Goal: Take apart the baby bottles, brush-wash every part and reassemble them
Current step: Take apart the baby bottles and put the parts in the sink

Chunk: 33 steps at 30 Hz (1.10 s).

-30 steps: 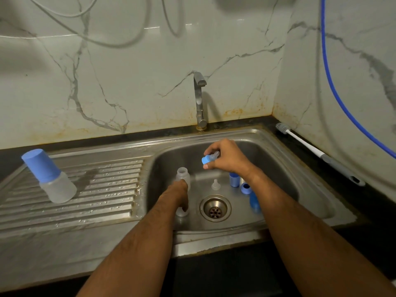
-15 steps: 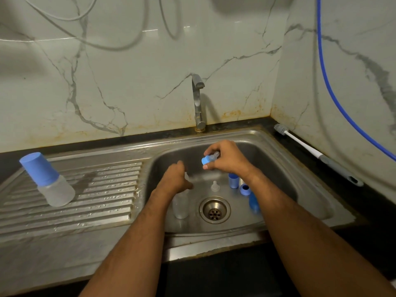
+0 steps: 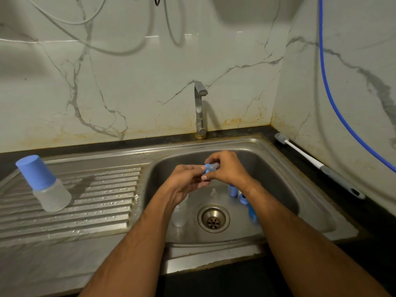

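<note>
Over the middle of the frame both hands met above the sink [image 3: 300,189]. The right hand [image 3: 227,168] had its fingers curled round a small blue ring with a clear teat [image 3: 211,168], thumb and forefinger pinching it from the right; the left hand [image 3: 186,179] came in from the left with its fingertips pinching the same piece. Below them, on the floor of the basin, a clear bottle [image 3: 180,213] stood left of the drain [image 3: 213,218], partly hidden by the left wrist, and a loose teat [image 3: 213,192] sat just above the drain. A few blue parts [image 3: 243,198] lay close together right of the drain, half behind the right forearm. At the left of the frame a capped bottle [image 3: 46,185] stood tilted on the ribbed drainboard [image 3: 96,211]. A bottle brush [image 3: 317,165] lay on the dark counter at the right, under the wall. The tap [image 3: 199,108] stood behind the basin, upper centre.
</note>
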Each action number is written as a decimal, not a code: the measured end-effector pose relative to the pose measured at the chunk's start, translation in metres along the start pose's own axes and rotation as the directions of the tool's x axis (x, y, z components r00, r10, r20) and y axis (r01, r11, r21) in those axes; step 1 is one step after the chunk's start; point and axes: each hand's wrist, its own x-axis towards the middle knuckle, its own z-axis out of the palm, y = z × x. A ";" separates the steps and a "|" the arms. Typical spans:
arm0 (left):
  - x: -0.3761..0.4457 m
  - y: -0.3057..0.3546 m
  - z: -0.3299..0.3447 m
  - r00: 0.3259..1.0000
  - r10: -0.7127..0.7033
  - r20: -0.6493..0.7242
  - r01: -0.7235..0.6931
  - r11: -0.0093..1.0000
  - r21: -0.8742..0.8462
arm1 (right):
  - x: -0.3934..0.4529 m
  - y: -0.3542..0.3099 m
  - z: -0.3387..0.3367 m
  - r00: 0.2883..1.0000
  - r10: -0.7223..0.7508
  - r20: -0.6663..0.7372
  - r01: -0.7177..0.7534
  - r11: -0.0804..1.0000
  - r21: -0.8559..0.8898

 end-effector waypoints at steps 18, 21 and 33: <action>0.000 0.006 -0.001 0.994 0.108 0.009 -0.105 0.983 -0.151 | 0.004 0.000 -0.013 0.945 0.321 0.059 -0.288 0.737 0.611; 0.001 0.006 0.000 0.993 0.116 0.002 -0.115 0.981 -0.156 | 0.003 -0.005 -0.013 0.942 0.333 0.045 -0.291 0.741 0.605; 0.004 0.000 0.000 0.989 0.144 -0.037 -0.145 0.989 -0.017 | 0.012 -0.009 -0.005 0.942 0.335 -0.008 -0.316 0.896 0.312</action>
